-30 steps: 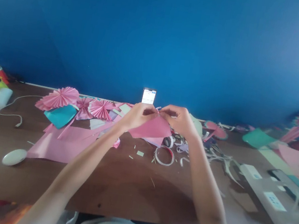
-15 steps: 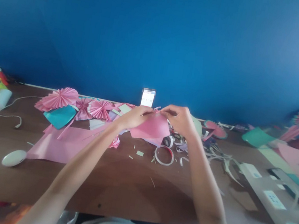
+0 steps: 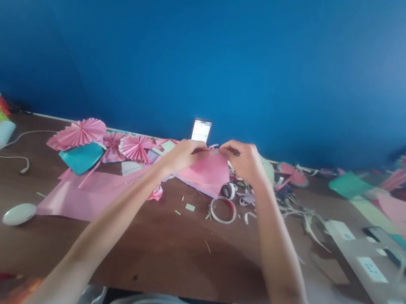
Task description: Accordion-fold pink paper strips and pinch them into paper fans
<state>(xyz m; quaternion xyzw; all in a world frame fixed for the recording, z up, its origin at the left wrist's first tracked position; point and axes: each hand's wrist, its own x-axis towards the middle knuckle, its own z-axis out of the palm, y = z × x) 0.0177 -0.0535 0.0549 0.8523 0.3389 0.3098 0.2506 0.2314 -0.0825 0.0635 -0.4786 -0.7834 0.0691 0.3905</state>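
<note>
A pink sheet of paper hangs between my two hands, its far edge bunched or folded at my fingertips. My left hand pinches that edge from the left. On the right, my right hand is closed on the same edge, thumb and fingers together. The exact fold at the fingertips is too small to make out. Just below the paper lie a roll of tape and a smaller white roll. A phone with a lit screen stands upright behind my hands.
Pleated pink paper fans and a teal paper piece lie at the left, by a large pink sheet. A white mouse sits near them. Power strips, cables and coloured papers crowd the right.
Both hands have stayed at the paper's far edge, rising very slightly. The lower part of the pink sheet has swung a little to the left.
</note>
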